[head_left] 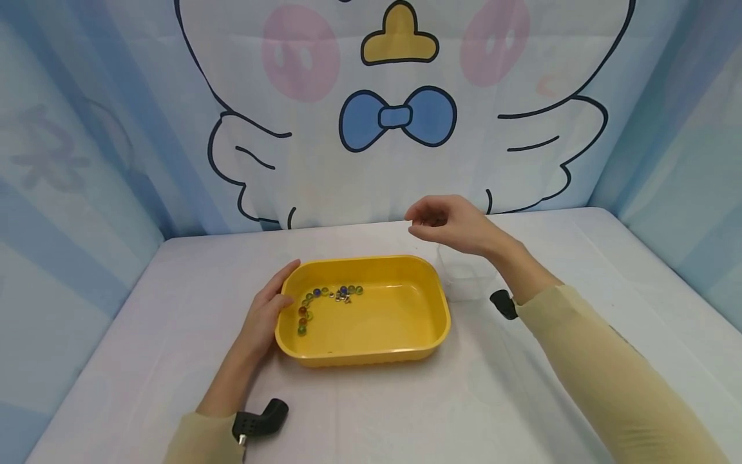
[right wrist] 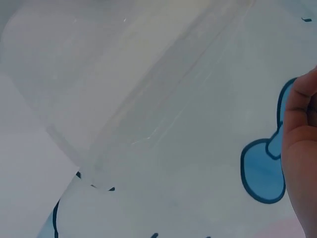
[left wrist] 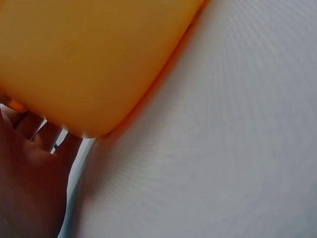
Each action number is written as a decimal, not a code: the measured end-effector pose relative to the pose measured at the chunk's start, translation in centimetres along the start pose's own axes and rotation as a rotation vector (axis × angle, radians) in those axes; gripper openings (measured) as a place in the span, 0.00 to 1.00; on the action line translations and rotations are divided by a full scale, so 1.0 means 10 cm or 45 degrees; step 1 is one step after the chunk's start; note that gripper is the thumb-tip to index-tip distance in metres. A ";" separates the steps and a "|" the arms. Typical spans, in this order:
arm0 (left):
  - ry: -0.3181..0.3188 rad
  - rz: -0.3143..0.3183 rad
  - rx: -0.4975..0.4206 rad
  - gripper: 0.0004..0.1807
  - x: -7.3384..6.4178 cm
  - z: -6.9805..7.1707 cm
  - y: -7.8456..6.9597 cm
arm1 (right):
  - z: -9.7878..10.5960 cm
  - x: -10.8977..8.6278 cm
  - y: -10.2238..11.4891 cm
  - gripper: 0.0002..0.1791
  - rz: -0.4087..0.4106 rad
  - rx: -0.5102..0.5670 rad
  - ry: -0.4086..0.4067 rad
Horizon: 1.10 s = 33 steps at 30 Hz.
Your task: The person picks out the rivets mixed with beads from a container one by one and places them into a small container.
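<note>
A yellow tray [head_left: 371,328] lies on the white table. Along its left and back inner sides are several glass marbles [head_left: 303,311] in green, blue and amber, with a cluster of small shiny metallic pieces [head_left: 343,298] among them. My left hand [head_left: 263,316] grips the tray's left side, thumb over the rim; its fingers [left wrist: 48,136] reach along the outer wall. My right hand [head_left: 452,222] is raised above a clear plastic box [head_left: 466,277] right of the tray. Its fingers bend toward the thumb; I cannot tell whether something small is between them.
The white table [head_left: 377,419] ends at a printed cloth backdrop [head_left: 394,174] with a cartoon figure. Blue-patterned cloth walls [head_left: 64,212] stand at both sides. The clear box nearly touches the tray's right end, under my right forearm.
</note>
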State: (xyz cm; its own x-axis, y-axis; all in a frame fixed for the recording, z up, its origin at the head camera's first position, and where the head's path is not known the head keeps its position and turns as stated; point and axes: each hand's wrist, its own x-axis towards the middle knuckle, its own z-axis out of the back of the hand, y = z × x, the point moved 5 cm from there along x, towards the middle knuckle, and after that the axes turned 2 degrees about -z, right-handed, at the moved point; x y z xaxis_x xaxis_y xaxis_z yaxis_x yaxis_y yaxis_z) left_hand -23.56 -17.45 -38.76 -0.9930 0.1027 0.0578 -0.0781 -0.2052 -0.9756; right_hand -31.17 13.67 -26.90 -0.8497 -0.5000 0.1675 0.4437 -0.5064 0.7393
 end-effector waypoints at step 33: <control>0.003 0.003 -0.004 0.36 0.01 0.00 0.00 | -0.33 0.33 0.42 0.12 0.142 0.106 0.083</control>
State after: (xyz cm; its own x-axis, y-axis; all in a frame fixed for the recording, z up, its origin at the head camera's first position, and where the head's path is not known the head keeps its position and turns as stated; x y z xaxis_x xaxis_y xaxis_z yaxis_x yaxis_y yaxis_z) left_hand -23.62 -17.44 -38.72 -0.9930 0.1048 0.0549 -0.0754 -0.2026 -0.9763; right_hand -31.15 7.56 -25.44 -0.7749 -0.5957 0.2114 0.5071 -0.3861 0.7706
